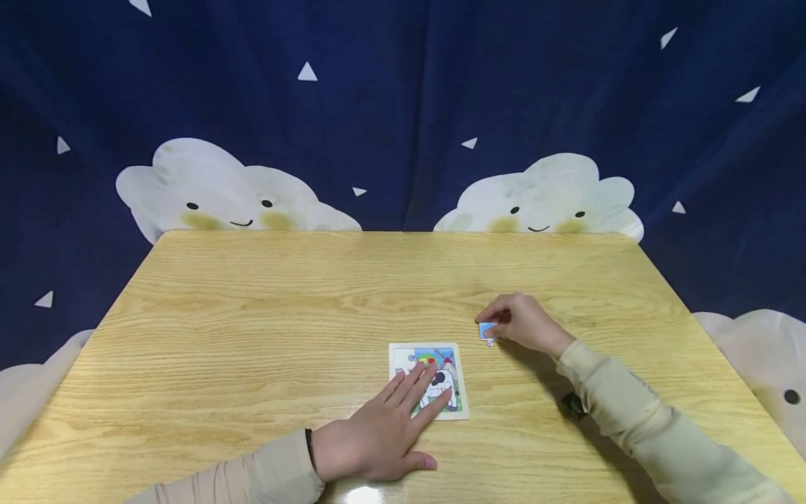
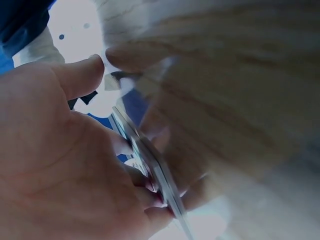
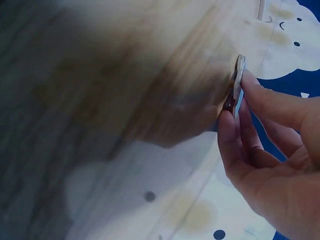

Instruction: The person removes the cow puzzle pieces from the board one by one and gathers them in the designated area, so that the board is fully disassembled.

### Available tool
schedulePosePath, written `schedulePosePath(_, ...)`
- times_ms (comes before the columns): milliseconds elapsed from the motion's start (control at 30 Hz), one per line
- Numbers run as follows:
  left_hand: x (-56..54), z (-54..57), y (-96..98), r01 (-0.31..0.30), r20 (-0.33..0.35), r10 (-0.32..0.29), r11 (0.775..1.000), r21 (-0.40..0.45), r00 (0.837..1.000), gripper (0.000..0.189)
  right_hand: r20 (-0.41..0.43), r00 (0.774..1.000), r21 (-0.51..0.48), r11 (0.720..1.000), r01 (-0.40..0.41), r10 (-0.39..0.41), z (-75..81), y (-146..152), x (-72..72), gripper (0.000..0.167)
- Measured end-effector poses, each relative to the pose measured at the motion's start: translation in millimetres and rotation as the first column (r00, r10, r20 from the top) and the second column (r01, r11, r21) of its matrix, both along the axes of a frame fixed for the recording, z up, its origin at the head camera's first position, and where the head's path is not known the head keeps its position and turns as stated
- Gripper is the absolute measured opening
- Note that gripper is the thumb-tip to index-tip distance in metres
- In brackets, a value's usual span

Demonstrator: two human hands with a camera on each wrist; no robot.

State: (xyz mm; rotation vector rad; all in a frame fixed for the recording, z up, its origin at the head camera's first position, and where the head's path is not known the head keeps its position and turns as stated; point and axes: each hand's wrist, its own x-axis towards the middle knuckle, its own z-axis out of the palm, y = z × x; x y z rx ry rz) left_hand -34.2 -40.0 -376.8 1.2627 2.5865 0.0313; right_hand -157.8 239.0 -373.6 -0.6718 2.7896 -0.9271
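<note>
A small square jigsaw puzzle in a pale frame (image 1: 462,392) lies on the table, its picture showing a white cow with dark patches, a windmill and blue sky. Across its lower left spreads my left hand (image 1: 392,428), fingers straight and resting on the picture, thumb off to the side; the left wrist view shows the puzzle's thin edge (image 2: 159,172) beside the fingers. The picture's upper left part looks pale. Beyond the puzzle to the right, my right hand (image 1: 527,325) pinches a blue jigsaw piece (image 1: 485,329) between thumb and fingers, close over the table. In the right wrist view the piece (image 3: 239,82) is seen edge-on.
The wooden table (image 1: 252,315) has a glossy top that mirrors the hands. Behind it hangs a dark blue curtain (image 1: 390,105) with white triangles and smiling clouds. A small black object (image 1: 573,405) shows at the right sleeve.
</note>
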Motion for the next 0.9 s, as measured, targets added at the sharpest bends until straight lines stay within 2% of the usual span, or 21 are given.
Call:
schedulePosePath(333,1.1,-0.7,1.0,0.003,-0.040,-0.004,1.000,-0.026,0.999,0.082,-0.017,1.000,-0.010,1.000,-0.007,0.007,-4.4,3,1.9,0.018)
schedulePosePath(567,0.7,-1.0,1.0,0.010,-0.048,-0.010,1.000,-0.011,0.999,0.081,-0.054,0.998,-0.058,0.998,-0.021,0.018,1.7,8,4.1,0.019)
schedulePosePath(667,0.7,-0.8,0.3,0.011,-0.043,-0.011,1.000,-0.010,0.999,0.082,-0.075,0.997,-0.077,0.996,-0.034,0.029,3.9,7,7.6,0.019)
schedulePosePath(900,0.0,-2.3,-1.1,0.015,-0.061,-0.014,1.000,0.003,0.998,0.082,-0.046,0.996,-0.115,0.990,-0.086,0.081,6.2,-18,22.8,0.018)
